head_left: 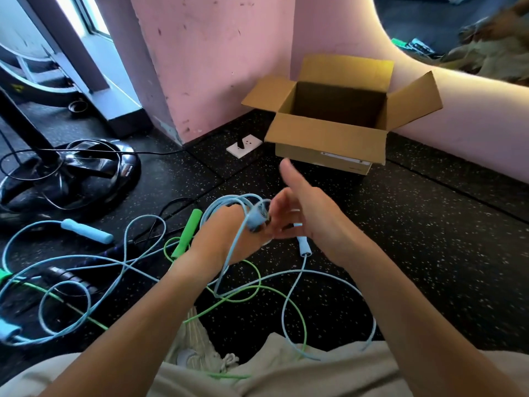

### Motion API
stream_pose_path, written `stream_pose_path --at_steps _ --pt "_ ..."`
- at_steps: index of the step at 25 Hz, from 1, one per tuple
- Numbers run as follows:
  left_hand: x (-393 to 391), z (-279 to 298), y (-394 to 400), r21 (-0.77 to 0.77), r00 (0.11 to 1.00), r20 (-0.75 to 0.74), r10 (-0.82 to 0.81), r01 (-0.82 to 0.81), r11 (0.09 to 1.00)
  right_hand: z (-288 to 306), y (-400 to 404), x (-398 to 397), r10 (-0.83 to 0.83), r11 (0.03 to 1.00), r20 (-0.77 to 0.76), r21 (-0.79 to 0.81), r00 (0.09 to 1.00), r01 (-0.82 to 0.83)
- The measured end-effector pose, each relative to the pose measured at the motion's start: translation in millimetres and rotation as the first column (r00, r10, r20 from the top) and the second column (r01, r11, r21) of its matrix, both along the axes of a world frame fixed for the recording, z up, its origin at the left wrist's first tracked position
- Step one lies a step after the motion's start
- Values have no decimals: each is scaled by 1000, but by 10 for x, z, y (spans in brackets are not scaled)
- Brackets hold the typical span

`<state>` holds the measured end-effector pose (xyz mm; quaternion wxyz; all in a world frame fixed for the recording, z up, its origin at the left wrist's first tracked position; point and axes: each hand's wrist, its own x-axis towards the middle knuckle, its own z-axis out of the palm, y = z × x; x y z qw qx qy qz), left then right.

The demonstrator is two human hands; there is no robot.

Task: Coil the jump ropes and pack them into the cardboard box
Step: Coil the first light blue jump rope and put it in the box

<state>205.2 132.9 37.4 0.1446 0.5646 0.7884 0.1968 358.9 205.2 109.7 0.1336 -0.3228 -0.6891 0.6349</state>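
Note:
My left hand grips a light blue jump rope, with several loops coiled around the hand and one blue handle held against the fingers. My right hand is beside it, thumb up, fingers curled at the rope near the coil. The rope's other blue handle hangs below my right hand, and its cord trails in a loop over the floor to my lap. The open cardboard box stands against the pink wall ahead, flaps spread; no rope shows inside it.
A green jump rope and another light blue rope lie tangled on the black speckled floor at left, with a dark rope handle among them. A black fan base and its cable stand further left. A white floor socket sits before the box.

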Motion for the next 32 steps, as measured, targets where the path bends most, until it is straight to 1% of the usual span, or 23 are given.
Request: stream_pose_path --at_steps 2,3,4,5,7,9,10,11,12,13,14,15,17,18,19,21,23,25,26,27,29,31,32 --pt "24 -25 -36 -41 920 -389 -49 36 999 49 -120 -48 31 1000 127 -4 991 -31" --pt "38 -17 -49 -35 879 -474 -59 48 998 16 -148 -57 33 999 157 9 987 -35" --pt "69 -1 -51 -39 878 -477 -46 31 999 -30 -149 -50 4 1000 181 16 983 -7" --pt "77 7 -57 -34 907 -420 -15 1 999 -80 -111 -38 -34 999 193 14 981 32" --pt "39 -5 -61 22 982 -174 76 -74 997 -133 17 15 -83 996 273 4 958 85" --pt "-15 10 -32 94 980 126 155 -167 982 -206 175 97 -93 991 480 133 872 32" --pt "-24 36 -17 130 924 327 199 -252 959 -233 223 137 -103 962 632 261 768 -86" --pt "-15 74 -10 154 814 538 219 -350 924 -253 224 159 -139 894 767 369 627 -253" --pt "3 125 -8 154 673 711 203 -431 889 -280 181 156 -193 798 832 441 520 -411" --pt "27 184 -14 151 549 821 157 -475 867 -325 129 131 -213 697 833 496 510 -518" --pt "34 205 -15 157 474 873 117 -500 852 -356 50 79 -169 624 793 546 586 -559" --pt "41 209 -15 172 433 897 85 -520 837 -394 -27 8 -71 602 720 583 690 -546" --pt "36 195 -20 201 426 902 78 -571 796 -437 -184 -135 132 743 478 532 868 -406" --pt "33 194 -25 214 434 897 85 -595 775 -481 -242 -190 156 831 363 455 919 -321" --pt "26 194 -31 223 434 897 89 -616 756 -534 -268 -227 143 893 277 378 950 -244" --pt "2 202 -32 202 380 920 97 -671 714 -573 -253 -230 120 939 188 296 975 -172" --pt "-54 228 -27 147 309 943 120 -713 685 -557 -223 -209 62 927 80 365 995 -87" --pt "-112 265 -33 91 255 957 137 -714 694 -543 -195 -189 -9 876 -19 483 1000 17" --pt "-142 284 -46 52 194 974 119 -700 712 -550 -182 -182 -36 855 -16 518 999 39" --pt "-167 310 -71 7 96 993 75 -662 750 -579 -165 -183 -73 843 24 536 997 49" --pt "-194 379 -143 -55 -168 985 -29 -474 879 -647 -125 -188 -169 832 128 549 977 72" --pt "-159 447 -201 19 -376 922 -94 -200 980 -713 -83 -190 -214 825 201 561 956 66" --pt "-120 475 -217 91 -434 891 -134 -119 989 -723 -78 -187 -187 832 234 555 954 27"
